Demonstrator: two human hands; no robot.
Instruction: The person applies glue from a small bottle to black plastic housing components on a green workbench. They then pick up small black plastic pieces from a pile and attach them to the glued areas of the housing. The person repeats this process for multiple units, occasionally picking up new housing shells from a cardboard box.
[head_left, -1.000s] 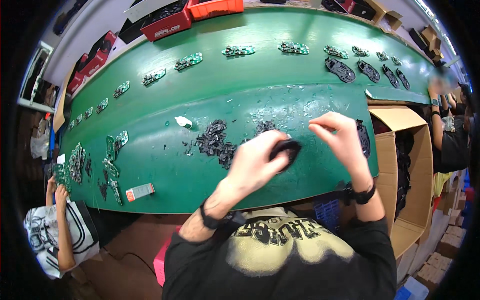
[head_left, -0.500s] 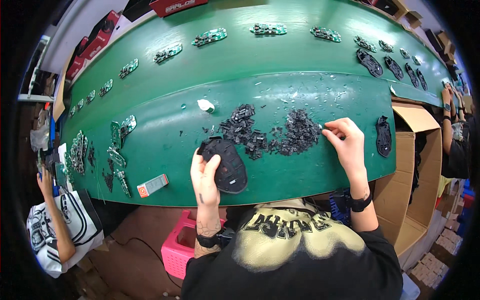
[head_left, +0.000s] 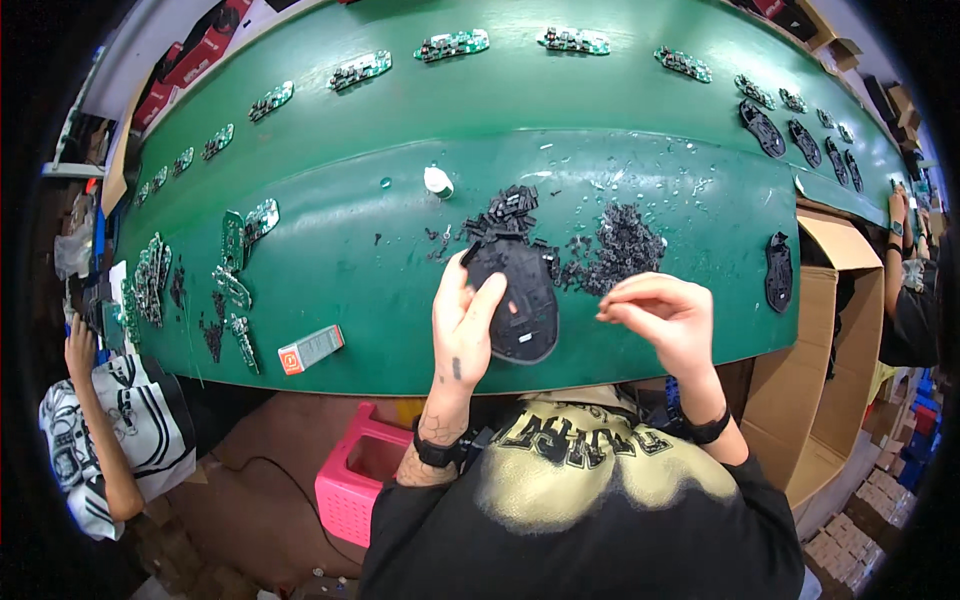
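Observation:
My left hand [head_left: 463, 327] grips a black plastic shell [head_left: 520, 315] by its left edge, thumb on the upper face. The shell is rounded, like a computer mouse's base, with a small pale piece near its lower end. My right hand [head_left: 664, 318] is off to the right of the shell, thumb and fingertips pinched together. Whatever they hold, if anything, is too small to make out. Just beyond the hands lie a heap of small black parts [head_left: 627, 250] and a second heap of black pieces [head_left: 510, 210], partly behind the shell.
A white bottle [head_left: 438, 182] stands beyond the heaps. Circuit boards [head_left: 452, 46] line the back of the green table [head_left: 370, 260], with more at left near a small box [head_left: 311, 349]. Another shell [head_left: 778, 272] lies right, by a cardboard box [head_left: 810, 370]. Co-workers sit at both sides.
My right hand has drawn back from the heap of small parts, toward me and the shell. My left hand has carried the shell right. The whole view has shifted slightly.

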